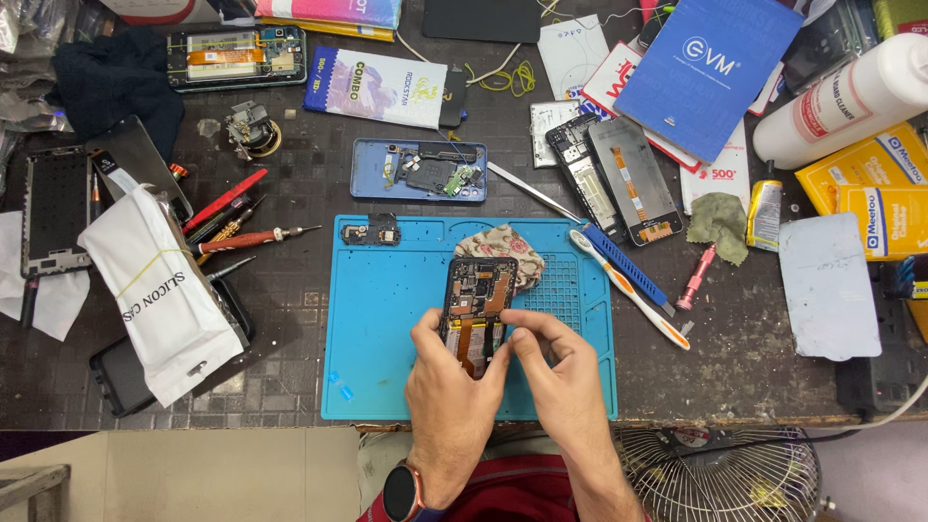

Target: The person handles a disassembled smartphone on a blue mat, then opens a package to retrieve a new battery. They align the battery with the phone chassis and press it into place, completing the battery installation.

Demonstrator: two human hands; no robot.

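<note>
An opened phone (478, 293) with bare circuit board and orange flex cables lies on the blue work mat (387, 338). My left hand (447, 387) grips its lower left edge, a dark watch on that wrist. My right hand (553, 372) pinches at the lower right of the phone, fingertips on its inner parts. A floral cloth (514, 251) sits under the phone's top end. Whether a small part is held between my right fingers cannot be seen.
On the mat's top left lies a small black part (370, 232). Screwdrivers (246, 237) and a white pouch (159, 290) lie left; a blue phone back cover (419, 169) sits above the mat; tweezers (532, 191), a toothbrush (628, 290) and another opened phone (619, 179) right. A fan (720, 474) stands below the table edge.
</note>
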